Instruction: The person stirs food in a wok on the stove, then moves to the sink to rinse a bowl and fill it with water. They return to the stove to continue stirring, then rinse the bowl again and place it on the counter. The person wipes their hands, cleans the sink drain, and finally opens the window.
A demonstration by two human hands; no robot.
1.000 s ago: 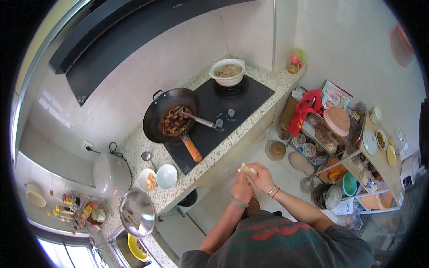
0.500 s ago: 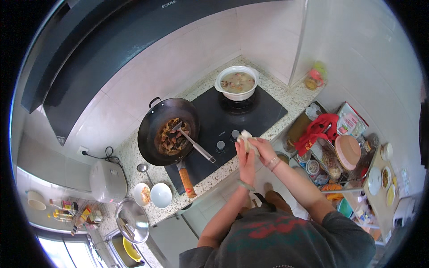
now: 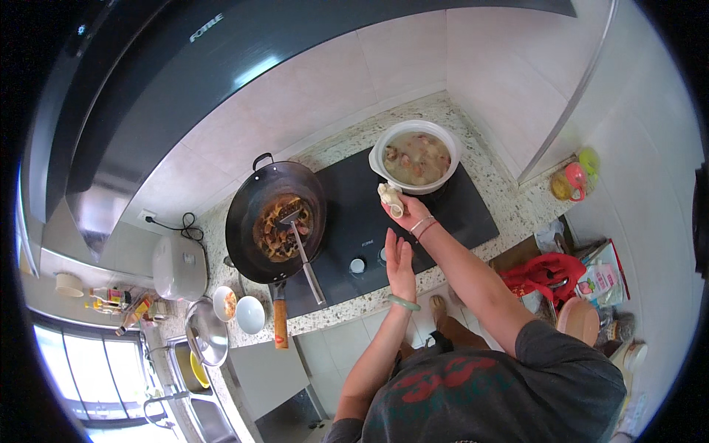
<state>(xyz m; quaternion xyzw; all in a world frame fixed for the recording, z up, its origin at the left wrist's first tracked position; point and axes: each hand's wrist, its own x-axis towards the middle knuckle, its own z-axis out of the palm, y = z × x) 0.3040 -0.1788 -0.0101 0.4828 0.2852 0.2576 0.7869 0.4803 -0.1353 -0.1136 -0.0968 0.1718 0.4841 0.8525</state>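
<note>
My right hand (image 3: 409, 213) is closed around a crumpled whitish cloth (image 3: 389, 196) at the near left rim of a white two-handled pot (image 3: 377, 159). Whether the cloth touches the pot, I cannot tell. Soup with chunks of food (image 3: 417, 159) fills the pot, which stands at the back of the black cooktop (image 3: 340, 203). My left hand (image 3: 400, 269), with a pale green bangle on its wrist, hovers over the cooktop's front part near the knobs. It holds nothing, and its fingers are stretched out.
A black wok (image 3: 244, 221) with dark food and a metal spatula (image 3: 306, 266) is on the left, its wooden handle (image 3: 281, 317) toward me. Two small bowls (image 3: 249, 316) and a steel lid (image 3: 207, 336) lie left of it. A glass cup (image 3: 563, 186) stands far right.
My hands have parted. The right one has moved forward with the cloth to the pot's rim, while the left now stays behind it, fingers stretched out. The view has shifted too.
</note>
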